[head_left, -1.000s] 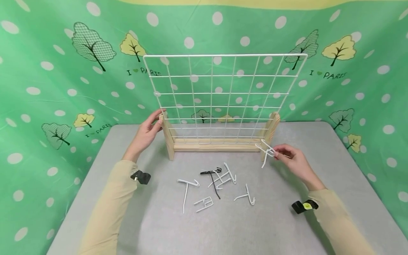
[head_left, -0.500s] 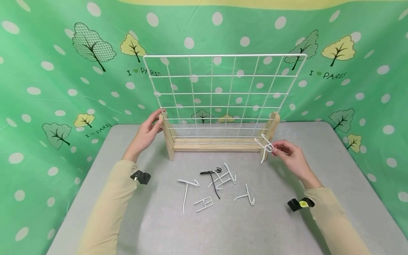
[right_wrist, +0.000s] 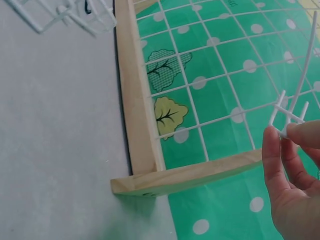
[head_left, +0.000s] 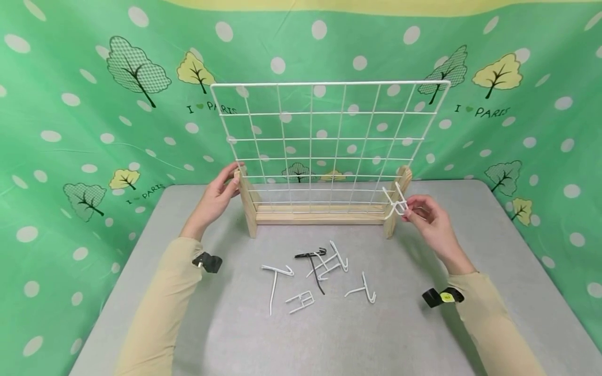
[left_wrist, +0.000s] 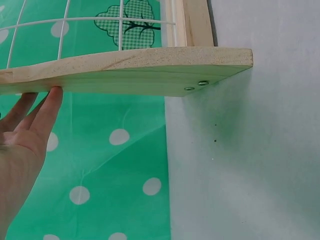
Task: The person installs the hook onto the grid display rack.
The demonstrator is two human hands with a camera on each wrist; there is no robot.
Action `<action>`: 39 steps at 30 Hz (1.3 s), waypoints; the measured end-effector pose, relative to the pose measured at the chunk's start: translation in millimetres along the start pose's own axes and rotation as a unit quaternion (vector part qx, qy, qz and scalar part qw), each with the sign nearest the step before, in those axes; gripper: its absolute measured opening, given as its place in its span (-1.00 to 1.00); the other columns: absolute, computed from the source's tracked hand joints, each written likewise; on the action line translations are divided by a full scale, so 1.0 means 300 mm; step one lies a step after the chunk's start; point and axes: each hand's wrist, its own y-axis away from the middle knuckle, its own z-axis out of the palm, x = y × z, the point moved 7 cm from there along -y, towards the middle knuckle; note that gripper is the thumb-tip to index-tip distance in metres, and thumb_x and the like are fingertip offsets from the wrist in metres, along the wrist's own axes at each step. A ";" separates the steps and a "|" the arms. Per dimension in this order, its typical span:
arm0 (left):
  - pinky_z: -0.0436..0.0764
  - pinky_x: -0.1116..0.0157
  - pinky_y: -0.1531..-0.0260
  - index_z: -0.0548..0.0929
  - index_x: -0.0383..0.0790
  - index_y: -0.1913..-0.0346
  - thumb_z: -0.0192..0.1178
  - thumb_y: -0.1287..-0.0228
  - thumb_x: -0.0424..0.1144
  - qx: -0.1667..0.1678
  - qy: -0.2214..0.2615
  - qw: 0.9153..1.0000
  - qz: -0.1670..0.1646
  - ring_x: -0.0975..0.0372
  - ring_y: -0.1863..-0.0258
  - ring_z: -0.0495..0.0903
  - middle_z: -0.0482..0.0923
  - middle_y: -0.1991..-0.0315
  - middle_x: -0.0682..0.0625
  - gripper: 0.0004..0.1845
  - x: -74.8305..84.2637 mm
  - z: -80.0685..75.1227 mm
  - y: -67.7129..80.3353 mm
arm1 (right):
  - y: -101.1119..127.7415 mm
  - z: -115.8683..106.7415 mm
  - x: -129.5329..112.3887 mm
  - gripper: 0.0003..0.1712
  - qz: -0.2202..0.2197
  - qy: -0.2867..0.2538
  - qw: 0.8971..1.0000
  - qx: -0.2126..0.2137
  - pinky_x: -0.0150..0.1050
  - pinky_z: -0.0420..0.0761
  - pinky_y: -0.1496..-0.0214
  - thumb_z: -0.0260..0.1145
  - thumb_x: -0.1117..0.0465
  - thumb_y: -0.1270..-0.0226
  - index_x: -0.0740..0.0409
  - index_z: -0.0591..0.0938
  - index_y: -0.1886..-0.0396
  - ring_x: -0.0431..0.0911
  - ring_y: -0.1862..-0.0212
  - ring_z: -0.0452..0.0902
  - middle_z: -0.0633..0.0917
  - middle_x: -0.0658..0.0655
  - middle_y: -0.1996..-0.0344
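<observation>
1. Two bare hands are at work; the right hand (head_left: 430, 216) has its grip pinching one white wire hook (right_wrist: 300, 88) between thumb and fingers.
2. This hook is lifted above the desk (head_left: 400, 334), in front of the right wooden upright (head_left: 403, 176); whether it touches the grid, I cannot tell.
3. The left hand (head_left: 212, 201) has a grip with rather straight fingers, and their tips touch the outer face of the left wooden upright (left_wrist: 130, 77).
4. Both uprights are joined by a wooden base beam (head_left: 320, 215), and a white wire grid (head_left: 310, 113) stands between them, rising well above their tops.
5. On the desk before the stand lie several other white hooks (head_left: 364, 287), apart from each other or overlapping, and one black hook (head_left: 310, 255) among them.
6. Behind everything hangs a green cloth (head_left: 70, 130) with white dots and printed trees.
</observation>
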 end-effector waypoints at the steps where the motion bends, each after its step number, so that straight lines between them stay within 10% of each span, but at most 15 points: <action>1: 0.49 -0.02 -0.12 0.17 -0.26 -0.47 -0.16 -0.57 -0.25 0.002 -0.001 1.000 0.002 -0.21 -0.17 0.41 0.27 -0.26 -0.36 -0.51 -0.002 -0.001 0.001 | -0.002 0.001 -0.005 -0.76 -0.002 -0.004 1.000 0.002 -0.44 0.64 0.16 0.14 0.59 -0.33 0.59 0.39 0.03 -0.20 0.24 0.59 0.54 0.16 0.25; 16: 0.44 -0.06 -0.14 0.15 -0.40 -0.44 -0.21 -0.55 -0.39 -0.003 0.004 1.000 -0.005 -0.26 -0.20 0.35 0.22 -0.27 -0.44 -0.53 0.085 -0.005 0.028 | -0.054 -0.004 -0.068 -0.77 -0.029 -0.093 0.994 0.056 -0.40 0.66 0.18 0.13 0.64 -0.29 0.52 0.46 0.06 -0.17 0.26 0.61 0.57 0.15 0.26; 28: 0.43 -0.04 -0.17 0.16 -0.26 -0.47 -0.19 -0.57 -0.31 0.004 0.018 1.000 -0.005 -0.18 -0.24 0.35 0.22 -0.32 -0.32 -0.52 0.011 -0.011 0.019 | -0.084 -0.024 -0.141 -0.74 -0.074 -0.124 0.987 0.074 -0.39 0.66 0.19 0.13 0.67 -0.26 0.52 0.47 0.06 -0.15 0.30 0.60 0.56 0.19 0.27; 39: 0.42 -0.06 -0.17 0.11 -0.45 -0.44 -0.23 -0.55 -0.41 -0.014 0.033 0.999 -0.019 -0.27 -0.23 0.30 0.17 -0.28 -0.48 -0.53 0.110 0.014 0.024 | -0.098 -0.045 -0.200 -0.75 -0.076 -0.144 0.981 0.103 -0.36 0.67 0.20 0.15 0.65 -0.26 0.51 0.49 0.06 -0.10 0.33 0.59 0.54 0.24 0.28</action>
